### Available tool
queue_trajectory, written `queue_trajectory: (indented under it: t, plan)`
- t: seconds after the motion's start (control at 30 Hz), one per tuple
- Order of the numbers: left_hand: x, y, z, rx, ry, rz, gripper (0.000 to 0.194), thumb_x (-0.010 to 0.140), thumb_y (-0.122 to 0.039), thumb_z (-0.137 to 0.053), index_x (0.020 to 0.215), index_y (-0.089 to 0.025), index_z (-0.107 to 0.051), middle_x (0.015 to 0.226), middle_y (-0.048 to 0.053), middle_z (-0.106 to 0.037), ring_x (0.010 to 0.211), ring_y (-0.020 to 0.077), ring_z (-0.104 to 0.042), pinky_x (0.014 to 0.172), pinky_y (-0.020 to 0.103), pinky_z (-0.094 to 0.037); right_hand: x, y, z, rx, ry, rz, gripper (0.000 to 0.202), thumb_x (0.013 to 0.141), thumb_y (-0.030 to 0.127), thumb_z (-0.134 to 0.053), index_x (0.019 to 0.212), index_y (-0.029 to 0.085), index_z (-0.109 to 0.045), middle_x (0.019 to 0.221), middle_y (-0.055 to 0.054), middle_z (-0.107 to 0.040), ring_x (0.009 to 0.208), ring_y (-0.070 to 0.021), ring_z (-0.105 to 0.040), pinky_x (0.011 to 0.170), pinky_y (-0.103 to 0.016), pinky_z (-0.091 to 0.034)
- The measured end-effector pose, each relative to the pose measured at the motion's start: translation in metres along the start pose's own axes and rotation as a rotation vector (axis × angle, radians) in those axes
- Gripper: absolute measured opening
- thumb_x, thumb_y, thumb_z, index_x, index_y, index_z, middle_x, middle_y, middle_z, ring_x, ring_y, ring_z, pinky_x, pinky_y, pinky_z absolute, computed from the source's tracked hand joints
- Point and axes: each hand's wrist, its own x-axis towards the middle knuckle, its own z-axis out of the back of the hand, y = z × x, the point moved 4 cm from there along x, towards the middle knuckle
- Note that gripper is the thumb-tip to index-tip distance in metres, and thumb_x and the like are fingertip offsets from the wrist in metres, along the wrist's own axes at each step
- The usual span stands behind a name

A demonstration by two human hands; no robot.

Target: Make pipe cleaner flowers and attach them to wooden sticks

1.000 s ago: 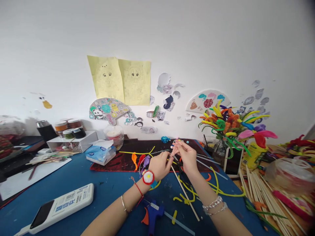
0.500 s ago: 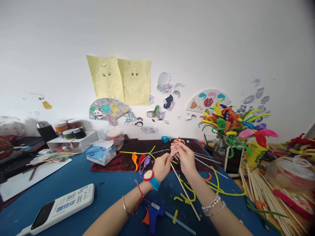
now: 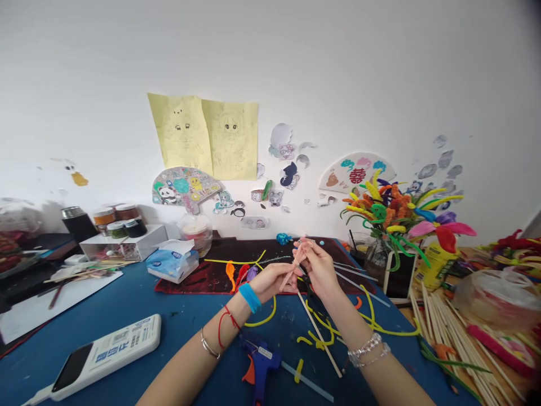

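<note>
In front of me, my left hand (image 3: 279, 279) is closed near the upper end of a thin wooden stick (image 3: 320, 334), which slants down to the right. My right hand (image 3: 318, 269) is beside it, its fingertips pinched at a pale pink piece (image 3: 300, 255) at the stick's top. Fingers cover much of this piece, so its exact kind is unclear. Below the hands lies a blue hot glue gun (image 3: 262, 361) with an orange trigger. Bent yellow pipe cleaners (image 3: 324, 327) lie under the stick.
To the left are a white handheld device (image 3: 105, 358) and a tissue pack (image 3: 172, 261). Orange, red and purple fuzzy pieces (image 3: 230, 276) lie on the dark mat (image 3: 181, 283). A vase of pipe-cleaner flowers (image 3: 386, 214), a phone (image 3: 399, 276) and many wooden sticks (image 3: 460, 344) are at right.
My left wrist has turned, so the egg-shaped decoration on the blue band no longer shows. The left fingers have shifted around the stick's top. A yellow pipe cleaner now shows below that hand.
</note>
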Motion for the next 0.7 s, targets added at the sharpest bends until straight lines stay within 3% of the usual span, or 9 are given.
queue_trajectory:
  t: [0.1,0.33,0.53,0.7]
  plan:
    - [-0.001,-0.005,0.006,0.045,-0.015,0.027,0.029,0.077,-0.032,-0.058,0.089,-0.007,-0.064,0.07,0.006,-0.058,0.06,0.0109,-0.056,0.066,0.028,-0.047,0.0,0.003,-0.001,-0.047,0.054,-0.019,0.029,0.069,0.031,-0.068,0.095,0.017,-0.064,0.098,-0.007,-0.066,0.08,-0.0159,-0.064,0.074,-0.027,-0.053]
    - [0.001,-0.004,0.014,0.107,-0.041,-0.003,0.029,0.075,-0.032,-0.061,0.091,-0.008,-0.065,0.068,0.003,-0.058,0.057,0.0092,-0.056,0.063,0.026,-0.049,0.0,0.005,-0.004,-0.188,0.17,-0.074,0.037,0.073,0.035,-0.063,0.106,0.02,-0.06,0.109,-0.009,-0.062,0.09,-0.0216,-0.063,0.071,-0.031,-0.054]
    - [0.001,-0.008,0.018,0.201,-0.12,0.024,0.032,0.068,-0.035,-0.069,0.084,-0.008,-0.065,0.069,0.003,-0.06,0.054,0.009,-0.057,0.06,0.024,-0.048,-0.004,0.009,-0.013,-0.36,0.305,0.097,0.032,0.078,0.033,-0.057,0.108,0.02,-0.059,0.109,-0.009,-0.062,0.091,-0.0218,-0.063,0.084,-0.038,-0.049]
    - [-0.001,-0.011,0.025,0.21,-0.178,0.05,0.031,0.066,-0.035,-0.07,0.075,-0.007,-0.062,0.066,0.006,-0.062,0.058,0.0122,-0.06,0.066,0.028,-0.051,-0.011,0.006,-0.02,-0.476,0.434,0.179,0.027,0.08,0.029,-0.054,0.106,0.022,-0.061,0.111,-0.007,-0.061,0.101,-0.0214,-0.058,0.088,-0.037,-0.048]
